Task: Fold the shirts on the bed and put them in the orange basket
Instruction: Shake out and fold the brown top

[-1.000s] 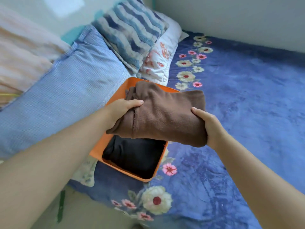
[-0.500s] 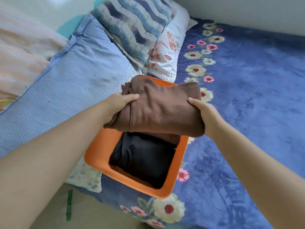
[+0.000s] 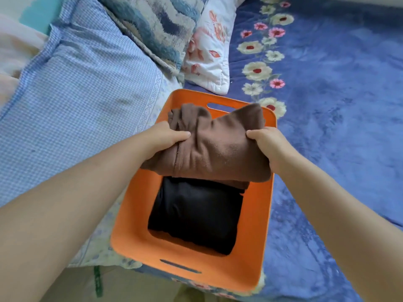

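A folded brown shirt (image 3: 218, 147) hangs over the far half of the orange basket (image 3: 257, 232), which sits on the blue floral bedspread. My left hand (image 3: 165, 138) grips the shirt's left edge, thumb on top. My right hand (image 3: 266, 141) grips its right edge in the same way. The cloth bunches between the two hands. A folded black shirt (image 3: 196, 214) lies flat on the basket's floor, its far end hidden under the brown shirt.
A blue checked pillow (image 3: 76, 101) lies left of the basket. A blue wavy cushion (image 3: 157, 25) and a white floral pillow (image 3: 211, 53) sit behind it. The blue floral bedspread (image 3: 338, 105) stretches to the right. The bed's near edge runs just under the basket.
Both hands have lowered the brown shirt down over the basket, and the shirt is now more bunched. The view has tilted down, so the whole basket shows.
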The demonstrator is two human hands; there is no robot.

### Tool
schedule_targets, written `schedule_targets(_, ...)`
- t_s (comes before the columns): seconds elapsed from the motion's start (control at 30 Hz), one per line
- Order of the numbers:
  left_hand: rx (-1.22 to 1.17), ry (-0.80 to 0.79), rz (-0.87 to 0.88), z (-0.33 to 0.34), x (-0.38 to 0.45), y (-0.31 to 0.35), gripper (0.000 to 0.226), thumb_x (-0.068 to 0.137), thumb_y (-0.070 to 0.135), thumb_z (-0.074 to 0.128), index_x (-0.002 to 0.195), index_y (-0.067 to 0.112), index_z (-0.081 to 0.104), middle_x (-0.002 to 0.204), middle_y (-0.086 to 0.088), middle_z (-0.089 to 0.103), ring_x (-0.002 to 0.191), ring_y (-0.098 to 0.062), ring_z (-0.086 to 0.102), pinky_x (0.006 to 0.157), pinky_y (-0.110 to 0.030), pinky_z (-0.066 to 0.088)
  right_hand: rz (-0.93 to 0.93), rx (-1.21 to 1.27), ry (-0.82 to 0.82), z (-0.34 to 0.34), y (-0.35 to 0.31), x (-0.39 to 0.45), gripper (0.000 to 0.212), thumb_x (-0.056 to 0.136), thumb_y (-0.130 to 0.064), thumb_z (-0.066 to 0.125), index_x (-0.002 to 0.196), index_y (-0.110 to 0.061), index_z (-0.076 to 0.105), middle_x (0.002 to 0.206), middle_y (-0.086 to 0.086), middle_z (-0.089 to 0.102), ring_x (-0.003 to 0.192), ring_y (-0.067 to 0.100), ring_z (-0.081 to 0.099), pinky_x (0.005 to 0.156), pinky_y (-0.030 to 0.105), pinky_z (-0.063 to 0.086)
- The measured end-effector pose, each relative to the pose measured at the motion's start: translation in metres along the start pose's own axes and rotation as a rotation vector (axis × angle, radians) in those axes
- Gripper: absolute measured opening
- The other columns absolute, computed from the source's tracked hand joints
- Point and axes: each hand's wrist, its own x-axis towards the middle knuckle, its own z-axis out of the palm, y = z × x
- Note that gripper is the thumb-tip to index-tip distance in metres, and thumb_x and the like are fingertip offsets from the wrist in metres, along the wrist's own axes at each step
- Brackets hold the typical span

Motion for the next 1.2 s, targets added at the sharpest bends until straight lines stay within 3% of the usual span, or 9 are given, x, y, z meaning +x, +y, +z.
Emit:
schedule_targets(0.23,0.122,0.001,-0.126,0.024,0.015,-0.024,0.028,0.084,0.023,0.058,0.106,0.006,0.055,0.101,-0.009,0.056,0.090,-0.024,0.051,0.074,-0.029,0.037,0.162,-0.258,0.068,0.044,0.020,0.010,0.042,0.094,-0.010,0.036,0.136,-0.006,0.038,0.127,0.016,0.048,0.106,0.032,0.049,0.077,0.030,0.037)
schedule_targets(0.37,0.256,-0.196,-0.248,0.037,0.010,-0.043,0.036,0.085,0.023,0.057,0.115,0.004,0.052,0.111,-0.012,0.052,0.096,-0.026,0.049,0.076,-0.027,0.035,0.290,-0.551,-0.079,0.054,0.043,0.000,0.041,0.096,-0.011,0.036,0.136,0.000,0.035,0.128,0.020,0.046,0.113,0.034,0.049,0.075,0.031,0.038)
schedule_targets(0.5,0.418,-0.405,-0.354,0.049,-0.004,-0.061,0.059,0.089,0.022,0.053,0.142,0.010,0.029,0.139,-0.014,0.037,0.129,-0.030,0.037,0.095,-0.032,0.035,0.393,-0.694,-0.226,0.061,0.066,-0.011,0.051,0.092,-0.002,0.044,0.141,-0.001,0.029,0.127,0.024,0.046,0.110,0.039,0.052,0.086,0.040,0.049)
schedule_targets(0.67,0.512,-0.408,-0.505,0.053,-0.009,-0.086,0.050,0.084,0.013,0.056,0.129,0.002,0.039,0.126,-0.020,0.047,0.113,-0.038,0.051,0.094,-0.042,0.046,0.272,-0.826,-0.208,0.075,0.091,-0.020,0.041,0.091,-0.007,0.044,0.131,0.003,0.038,0.118,0.019,0.053,0.107,0.035,0.054,0.085,0.037,0.046)
schedule_targets(0.77,0.737,-0.250,-0.316,0.066,-0.015,-0.099,0.060,0.086,0.010,0.053,0.138,0.000,0.025,0.135,-0.019,0.040,0.121,-0.034,0.047,0.096,-0.037,0.042,0.237,-0.915,-0.122,0.087,0.110,-0.027,0.050,0.091,-0.010,0.044,0.136,0.004,0.027,0.123,0.020,0.050,0.109,0.032,0.053,0.079,0.034,0.044)
schedule_targets(0.87,0.921,-0.090,0.165,0.071,-0.023,-0.105,0.065,0.086,0.010,0.052,0.141,0.008,0.018,0.137,-0.011,0.031,0.126,-0.029,0.037,0.099,-0.036,0.037,-0.048,-1.070,0.001,0.092,0.116,-0.041,0.069,0.091,-0.012,0.046,0.145,-0.001,0.004,0.135,0.018,0.034,0.119,0.029,0.042,0.088,0.030,0.044)
schedule_targets(0.97,1.092,-0.354,0.601,0.066,-0.028,-0.110,0.064,0.087,0.023,0.052,0.142,0.006,0.024,0.150,-0.010,0.018,0.139,-0.027,0.018,0.113,-0.034,0.021,-0.305,-1.206,-0.219,0.089,0.120,-0.056,0.082,0.088,-0.016,0.053,0.147,-0.007,-0.003,0.152,0.015,0.006,0.141,0.033,0.006,0.111,0.036,0.022)
schedule_targets(1.07,1.424,-0.549,0.535,0.064,-0.030,-0.123,0.110,0.080,0.051,0.062,0.146,0.004,-0.011,0.154,-0.013,-0.019,0.142,-0.027,-0.016,0.115,-0.041,-0.002,-0.162,-1.362,-0.515,0.090,0.132,-0.059,0.105,0.082,-0.032,0.065,0.146,-0.010,-0.015,0.153,0.012,-0.020,0.141,0.031,-0.018,0.115,0.044,0.004)
schedule_targets(1.2,1.527,-0.516,0.284,0.081,-0.021,-0.138,0.126,0.074,0.045,0.072,0.141,0.005,-0.027,0.149,-0.015,-0.030,0.139,-0.029,-0.024,0.114,-0.046,-0.002,0.032,-1.319,-0.461,0.109,0.150,-0.045,0.124,0.074,-0.044,0.073,0.143,-0.011,-0.025,0.151,0.014,-0.026,0.141,0.032,-0.018,0.116,0.043,0.006)
